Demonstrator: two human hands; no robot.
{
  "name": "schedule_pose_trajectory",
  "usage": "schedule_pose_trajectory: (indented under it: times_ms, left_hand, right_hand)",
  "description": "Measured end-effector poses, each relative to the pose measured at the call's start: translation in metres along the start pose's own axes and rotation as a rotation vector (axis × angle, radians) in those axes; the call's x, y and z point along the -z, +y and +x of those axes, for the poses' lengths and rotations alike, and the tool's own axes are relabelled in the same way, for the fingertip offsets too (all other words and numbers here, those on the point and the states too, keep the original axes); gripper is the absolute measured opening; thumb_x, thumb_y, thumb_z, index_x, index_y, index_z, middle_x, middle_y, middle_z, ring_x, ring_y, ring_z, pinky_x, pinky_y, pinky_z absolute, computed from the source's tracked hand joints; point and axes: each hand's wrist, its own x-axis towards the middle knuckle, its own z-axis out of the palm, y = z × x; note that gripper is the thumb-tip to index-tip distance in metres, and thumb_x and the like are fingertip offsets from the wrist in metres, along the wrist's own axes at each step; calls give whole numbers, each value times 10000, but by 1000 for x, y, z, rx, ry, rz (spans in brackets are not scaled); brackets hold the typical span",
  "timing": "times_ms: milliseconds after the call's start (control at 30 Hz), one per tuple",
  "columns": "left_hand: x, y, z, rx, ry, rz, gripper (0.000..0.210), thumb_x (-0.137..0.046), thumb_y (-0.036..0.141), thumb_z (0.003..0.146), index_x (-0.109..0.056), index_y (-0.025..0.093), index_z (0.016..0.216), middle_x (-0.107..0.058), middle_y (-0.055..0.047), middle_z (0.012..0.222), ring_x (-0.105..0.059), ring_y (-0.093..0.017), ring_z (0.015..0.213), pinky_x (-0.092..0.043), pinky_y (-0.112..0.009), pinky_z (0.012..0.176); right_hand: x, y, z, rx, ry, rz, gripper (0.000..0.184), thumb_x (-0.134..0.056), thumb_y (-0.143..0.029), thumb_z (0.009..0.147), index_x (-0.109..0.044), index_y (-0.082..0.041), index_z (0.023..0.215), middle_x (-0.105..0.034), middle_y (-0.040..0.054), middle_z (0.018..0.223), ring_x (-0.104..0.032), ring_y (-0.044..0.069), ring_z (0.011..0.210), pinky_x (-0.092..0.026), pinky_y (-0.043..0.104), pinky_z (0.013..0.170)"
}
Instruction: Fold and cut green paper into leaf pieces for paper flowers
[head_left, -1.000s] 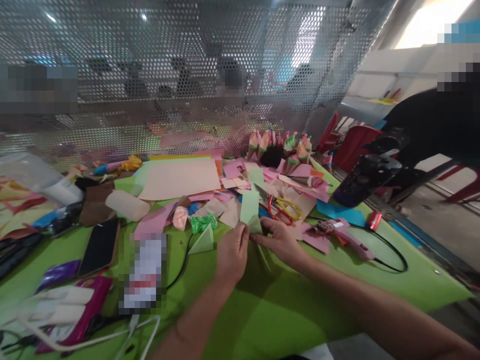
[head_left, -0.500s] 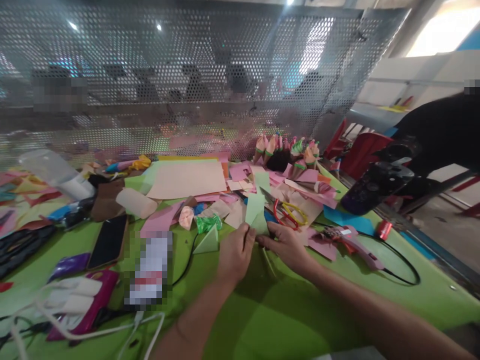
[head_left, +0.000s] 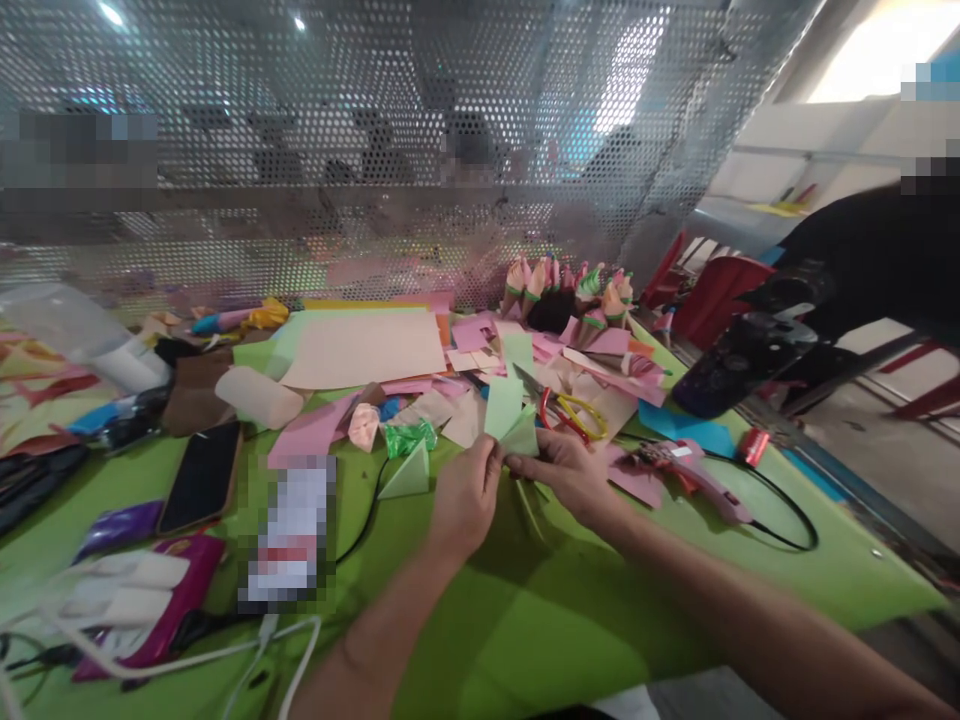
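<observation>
Between my two hands is a light green piece of paper point(head_left: 519, 440), with a corner folded up. My left hand point(head_left: 465, 490) pinches its lower left side, thumb against fingers. On the other side, my right hand point(head_left: 566, 470) grips the paper's right edge. Just behind it lie a light green paper strip point(head_left: 502, 400), red-handled scissors point(head_left: 559, 415) and yellow-handled scissors point(head_left: 589, 415). A folded light green paper triangle point(head_left: 409, 475) stands on the table left of my left hand, beside a crumpled green wrapper point(head_left: 410, 437).
A pink glue gun point(head_left: 709, 480) with a black cord lies right. Paper cones point(head_left: 592, 290) stand at the back by a perforated metal screen point(head_left: 360, 120). Left are a phone point(head_left: 201, 478), a white roll point(head_left: 259, 398) and cables. A dark bottle point(head_left: 724, 365) stands near the right edge.
The corner of the green paper between my hands now stands up as a pointed fold. The whole view has shifted slightly, and both hands stay close together.
</observation>
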Motion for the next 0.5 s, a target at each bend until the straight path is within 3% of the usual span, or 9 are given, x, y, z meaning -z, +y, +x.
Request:
schedule_pose_trajectory:
  times_ms: [133, 233, 300, 400, 500]
  left_hand:
    - [4, -3, 2, 29, 62, 16, 220, -335, 286, 977, -441, 227, 793, -448, 30, 596, -454, -150, 548, -267, -260, 553]
    - [7, -6, 4, 73, 122, 10, 215, -327, 287, 980, -427, 230, 799, -443, 33, 608, -444, -147, 543, -260, -259, 551]
    - [6, -6, 4, 69, 102, 9, 220, -325, 286, 979, -420, 232, 788, -442, 33, 606, -447, -149, 541, -259, -261, 549]
    - [2, -2, 2, 14, -3, 36, 219, -334, 275, 972, -435, 230, 783, -466, 26, 600, -465, -159, 548, -250, -271, 549]
    - [-1, 2, 0, -13, -110, 58, 228, -344, 287, 972, -469, 227, 791, -509, 15, 609, -487, -165, 558, -242, -278, 544]
  right_hand:
    - [16, -5, 6, 41, 101, -94, 407, -780, -537, 661, -576, -188, 619, -549, -25, 558, -484, 117, 536, -379, 248, 516]
    - [29, -11, 10, 100, 254, -83, 394, -731, -553, 719, -585, -189, 680, -575, -11, 589, -477, 114, 531, -375, 244, 509]
    - [32, -14, 10, 145, 309, -60, 379, -706, -552, 751, -592, -191, 732, -579, -6, 630, -479, 117, 557, -378, 243, 518]
    - [27, -13, 7, 150, 202, -36, 383, -735, -542, 726, -623, -203, 864, -594, 1, 718, -519, 136, 643, -414, 252, 569]
    - [19, -10, 3, 116, 129, -45, 385, -771, -539, 682, -640, -202, 816, -599, -1, 716, -521, 141, 656, -416, 257, 581]
